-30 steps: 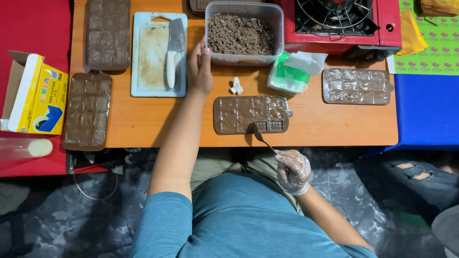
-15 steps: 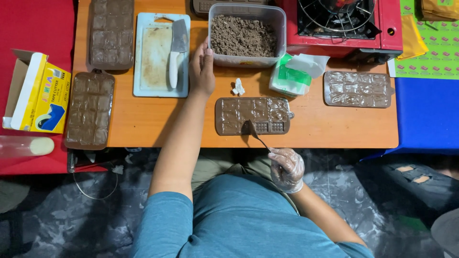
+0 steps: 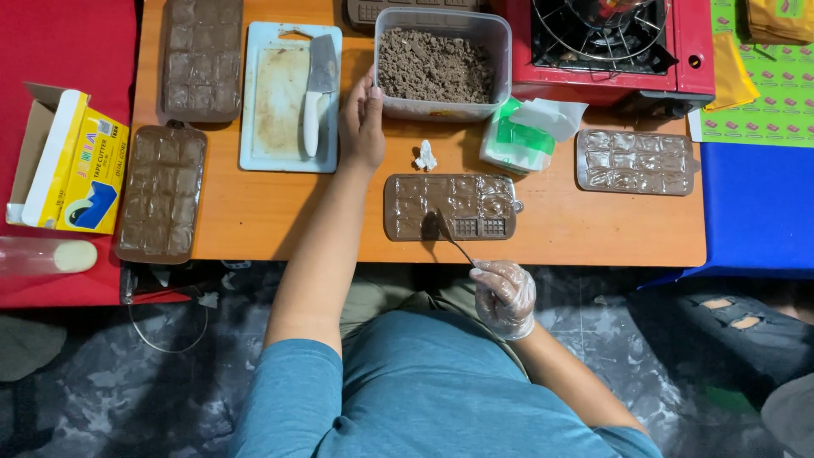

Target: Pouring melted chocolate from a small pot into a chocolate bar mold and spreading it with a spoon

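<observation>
Spoon tip in the chocolate mould

My gloved right hand [image 3: 504,296] pinches the thin spoon [image 3: 448,235] by its handle end over the mould [image 3: 449,206] at the table's near edge; my bare left hand [image 3: 362,127] rests open against the crumb tub [image 3: 441,61]. The mould probably flexes, so lift by both short ends.

A rectangular chocolate mould [image 3: 449,207] is laid flat on the orange table, its long side parallel to the near edge. Most of its cells are filled with glossy brown chocolate, while two cells at the lower right are seen with a bare grid pattern. A spoon [image 3: 443,232] is held by the gloved right hand [image 3: 504,296] by the end of its thin handle; its bowl is coated in chocolate and rests on the near row of the mould. A clear plastic tub [image 3: 441,63] heaped with brown crumbly filling is touched at its left wall by the bare left hand [image 3: 362,125].
</observation>
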